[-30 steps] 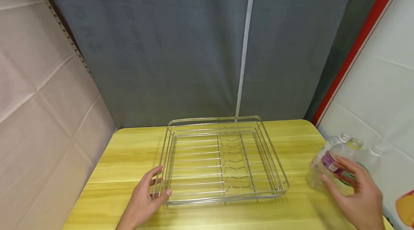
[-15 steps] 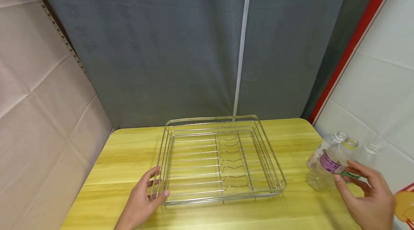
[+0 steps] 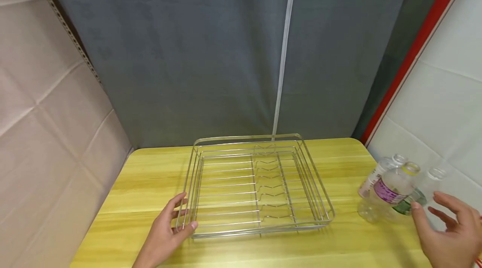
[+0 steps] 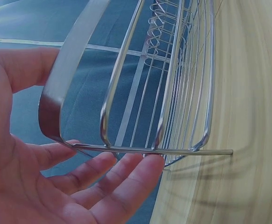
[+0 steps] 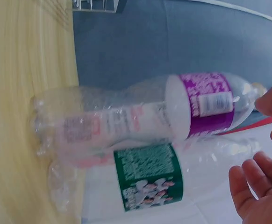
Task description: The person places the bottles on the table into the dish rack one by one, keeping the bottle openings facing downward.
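My left hand [image 3: 163,232] grips the left front corner of a metal wire dish rack [image 3: 260,230] on the table. In the left wrist view, the thumb lies at the flat rim band and the fingertips [image 4: 147,168] touch the crossing side wire. Over at the right, my right hand [image 3: 449,232] is spread beside clear plastic bottles and holds nothing. Nearest it stands a bottle with a green label [image 5: 150,175]; a purple-labelled bottle [image 3: 389,192] with a yellow neck ring stands to its left. A bottle with a white and pink label [image 3: 370,182] is partly hidden behind. All the bottles stand upright.
The yellow wood-grain table [image 3: 147,171] ends at a grey curtain [image 3: 188,71]. A pale cloth wall [image 3: 49,134] rises on the left and a white one [image 3: 444,104] with a red border on the right, close to the bottles.
My right hand has drawn away to the right from the purple-labelled bottle, uncovering the green label. My left hand has stayed on the rack, and the rack has kept its place.
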{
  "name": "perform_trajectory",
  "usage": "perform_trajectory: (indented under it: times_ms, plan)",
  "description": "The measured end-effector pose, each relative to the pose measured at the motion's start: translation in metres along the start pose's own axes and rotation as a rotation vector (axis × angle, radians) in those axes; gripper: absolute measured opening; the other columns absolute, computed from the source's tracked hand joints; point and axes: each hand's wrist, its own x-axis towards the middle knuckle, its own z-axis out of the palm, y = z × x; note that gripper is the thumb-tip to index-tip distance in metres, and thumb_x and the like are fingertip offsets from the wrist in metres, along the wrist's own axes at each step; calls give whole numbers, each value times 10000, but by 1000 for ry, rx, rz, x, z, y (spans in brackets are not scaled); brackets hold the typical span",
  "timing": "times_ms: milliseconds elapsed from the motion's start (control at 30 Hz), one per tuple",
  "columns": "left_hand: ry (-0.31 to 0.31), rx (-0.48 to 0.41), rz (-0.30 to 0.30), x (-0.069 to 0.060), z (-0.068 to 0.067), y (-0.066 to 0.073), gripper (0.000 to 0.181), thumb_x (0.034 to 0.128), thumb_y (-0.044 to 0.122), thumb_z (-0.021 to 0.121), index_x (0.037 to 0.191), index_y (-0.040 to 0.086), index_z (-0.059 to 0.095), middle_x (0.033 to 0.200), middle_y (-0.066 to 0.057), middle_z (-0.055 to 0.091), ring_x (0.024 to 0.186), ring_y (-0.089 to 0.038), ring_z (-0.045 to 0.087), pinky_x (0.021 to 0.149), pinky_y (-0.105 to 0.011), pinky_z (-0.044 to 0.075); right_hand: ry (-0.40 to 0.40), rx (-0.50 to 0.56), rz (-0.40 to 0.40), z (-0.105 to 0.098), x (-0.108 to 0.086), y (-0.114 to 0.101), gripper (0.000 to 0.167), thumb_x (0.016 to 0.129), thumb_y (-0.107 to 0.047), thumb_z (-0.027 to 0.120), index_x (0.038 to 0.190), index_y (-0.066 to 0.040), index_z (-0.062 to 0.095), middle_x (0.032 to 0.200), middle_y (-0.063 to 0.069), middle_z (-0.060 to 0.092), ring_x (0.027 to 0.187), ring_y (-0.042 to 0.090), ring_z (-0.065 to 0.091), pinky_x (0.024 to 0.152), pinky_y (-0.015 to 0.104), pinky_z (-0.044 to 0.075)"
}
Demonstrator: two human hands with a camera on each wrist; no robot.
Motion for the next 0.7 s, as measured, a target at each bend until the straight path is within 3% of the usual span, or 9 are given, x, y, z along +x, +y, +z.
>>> perform_trajectory:
  times_ms: [233,433,700]
  plan:
    - [-3,-29,-2,-1,0,0,844,905,325,861,1596,253,382,1544,-165,532,1289,-388,649,803,-330,641,27,-35,39,2,5,19,609,826,16,820,1387,-179,680,1203,-351,486,1159,-125,526,855,-24,440]
    - [-15,-42,-28,-1,-2,1,853,902,325,863,1596,268,371,1548,-180,525,1303,-396,639,825,-384,652,29,-88,153,9,7,33,632,845,-38,822,1434,-181,641,1187,-341,444,1125,-168,487,853,-46,411]
    - [-14,-55,-43,-2,-3,-1,859,891,294,874,1590,275,376,1553,-182,519,1302,-386,642,820,-355,654,8,-114,265,13,9,46,689,880,-116,803,1511,-211,545,1215,-355,444,1125,-179,475,864,-36,403]
